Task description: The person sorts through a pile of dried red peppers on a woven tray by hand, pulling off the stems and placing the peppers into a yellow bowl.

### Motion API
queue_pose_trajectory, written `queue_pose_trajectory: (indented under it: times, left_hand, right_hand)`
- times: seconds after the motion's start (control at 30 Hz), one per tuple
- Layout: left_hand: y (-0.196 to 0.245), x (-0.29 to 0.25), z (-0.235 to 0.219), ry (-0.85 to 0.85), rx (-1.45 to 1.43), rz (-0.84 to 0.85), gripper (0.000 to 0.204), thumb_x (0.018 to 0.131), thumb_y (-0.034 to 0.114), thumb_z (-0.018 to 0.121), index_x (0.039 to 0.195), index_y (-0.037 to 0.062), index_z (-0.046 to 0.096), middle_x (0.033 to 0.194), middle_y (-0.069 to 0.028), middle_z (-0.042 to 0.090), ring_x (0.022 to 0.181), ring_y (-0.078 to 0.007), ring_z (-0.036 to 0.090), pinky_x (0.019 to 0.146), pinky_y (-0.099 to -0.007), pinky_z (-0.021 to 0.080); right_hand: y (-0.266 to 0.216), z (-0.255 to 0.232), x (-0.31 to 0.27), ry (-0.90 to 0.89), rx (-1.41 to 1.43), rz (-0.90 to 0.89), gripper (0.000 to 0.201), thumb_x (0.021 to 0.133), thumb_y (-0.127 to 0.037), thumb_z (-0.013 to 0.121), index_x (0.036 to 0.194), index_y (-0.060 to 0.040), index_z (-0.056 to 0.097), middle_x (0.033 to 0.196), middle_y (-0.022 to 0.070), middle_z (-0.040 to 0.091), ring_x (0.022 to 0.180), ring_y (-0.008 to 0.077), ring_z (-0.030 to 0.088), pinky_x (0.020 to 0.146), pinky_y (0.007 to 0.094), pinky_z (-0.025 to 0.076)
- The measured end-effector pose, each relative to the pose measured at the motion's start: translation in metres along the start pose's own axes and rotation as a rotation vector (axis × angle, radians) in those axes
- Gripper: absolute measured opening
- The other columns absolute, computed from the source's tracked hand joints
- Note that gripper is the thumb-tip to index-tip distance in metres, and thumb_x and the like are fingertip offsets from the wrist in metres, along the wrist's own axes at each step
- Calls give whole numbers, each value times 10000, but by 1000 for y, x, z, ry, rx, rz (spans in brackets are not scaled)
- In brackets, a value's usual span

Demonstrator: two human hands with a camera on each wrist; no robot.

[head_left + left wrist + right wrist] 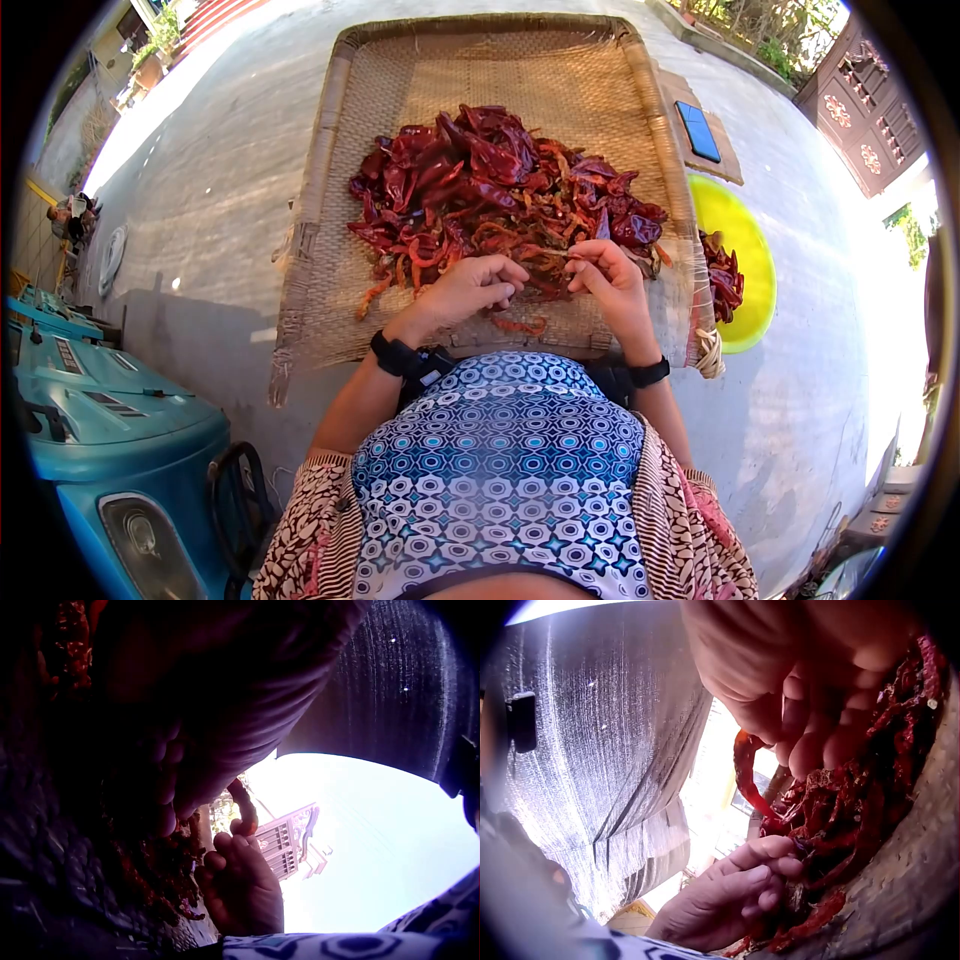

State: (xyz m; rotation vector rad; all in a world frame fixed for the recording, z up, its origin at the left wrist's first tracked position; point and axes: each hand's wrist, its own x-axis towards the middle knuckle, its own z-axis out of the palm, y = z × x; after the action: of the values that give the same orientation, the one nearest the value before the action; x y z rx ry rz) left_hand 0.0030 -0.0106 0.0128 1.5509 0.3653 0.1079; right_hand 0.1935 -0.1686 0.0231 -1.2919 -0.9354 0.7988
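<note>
In the head view, my right hand (612, 283) pinches a small dried red chili pepper between thumb and fingertips, over the near side of the heap. The right wrist view shows this chili (745, 771) curving down from the fingers, orange-red and wrinkled. My left hand (468, 290) hovers a short way to the left, fingers loosely curled, with nothing visible between thumb and fingertips. Below and beyond both hands lies a heap of dried chilies (490, 165), dark and glossy at the back, smaller and orange-red in front. They lie on a woven bamboo tray (400, 65).
A yellow-green basin (757, 270) with more red chilies stands right of the tray. A phone (697, 131) lies on a board beyond it. One loose chili (520, 326) lies near the tray's front edge. A teal vehicle (120, 430) is at the lower left.
</note>
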Motion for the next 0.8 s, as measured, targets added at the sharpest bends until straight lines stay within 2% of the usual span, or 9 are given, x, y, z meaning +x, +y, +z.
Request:
queue_pose_trajectory:
  times: [0.03, 0.17, 0.27, 0.37, 0.47, 0.57, 0.6, 0.7, 0.8]
  left_hand:
    - [0, 0, 0, 2, -6, -4, 233, 959, 75, 547, 1181, 9, 573, 976, -18, 629, 814, -74, 592, 735, -232, 504]
    - [1, -1, -1, -6, -17, 4, 229, 959, 77, 550, 1178, 13, 575, 967, -12, 627, 811, -71, 590, 731, -227, 502]
    - [-3, 1, -2, -10, -28, 19, 225, 960, 79, 550, 1175, 17, 577, 974, -15, 633, 816, -69, 592, 725, -224, 501]
    - [-8, 2, -4, -14, -34, 30, 221, 961, 81, 550, 1172, 23, 581, 985, -19, 642, 817, -68, 596, 717, -222, 499]
    - [-5, 1, -4, -7, -20, 10, 215, 962, 81, 548, 1167, 27, 586, 996, -25, 650, 815, -68, 602, 711, -219, 497]
    - [-1, 0, -3, 4, 4, -2, 213, 964, 83, 545, 1166, 33, 589, 994, -24, 652, 810, -68, 604, 706, -215, 494]
    - [-1, 0, -3, 3, 0, -3, 215, 958, 80, 545, 1162, 32, 591, 991, -24, 648, 810, -71, 601, 708, -221, 496]
    - [-4, 2, -5, 0, -16, 11, 218, 947, 75, 543, 1155, 31, 596, 989, -25, 642, 807, -76, 595, 707, -229, 496]
    - [-7, 2, -5, 0, -21, 26, 212, 952, 82, 544, 1153, 39, 600, 995, -21, 651, 800, -68, 597, 677, -212, 481]
  right_hand:
    - [0, 0, 0, -55, -14, -8, 168, 947, -49, 567, 1109, -22, 602, 917, 29, 645, 747, 69, 585, 661, 209, 476]
    - [-3, 2, 0, -41, -128, 61, 165, 944, -43, 568, 1103, -14, 599, 914, 39, 654, 725, 71, 585, 659, 212, 481]
    - [-13, -8, 2, 47, -70, 24, 165, 942, -52, 576, 1102, -23, 608, 913, 43, 660, 722, 70, 588, 659, 209, 485]
    - [-27, -26, 1, 216, 31, 22, 177, 951, -77, 570, 1121, -37, 595, 925, 48, 661, 703, 83, 585, 656, 224, 490]
    - [-16, -50, 0, 404, 392, -118, 210, 963, -144, 565, 1153, -55, 573, 922, 34, 649, 704, 94, 562, 667, 245, 482]
    - [-4, -73, -5, 487, 854, -71, 248, 973, -208, 553, 1176, -66, 555, 922, 19, 632, 722, 100, 535, 682, 259, 468]
    - [1, -74, -4, 479, 942, 0, 268, 976, -240, 546, 1184, -70, 562, 918, 6, 621, 740, 98, 522, 693, 252, 457]
    - [15, -62, -5, 449, 703, 144, 265, 983, -223, 532, 1195, -66, 558, 947, 11, 629, 740, 100, 537, 688, 251, 460]
    - [7, -27, -4, 289, 273, 148, 214, 980, -169, 529, 1161, -66, 580, 992, 15, 640, 733, 83, 573, 654, 217, 459]
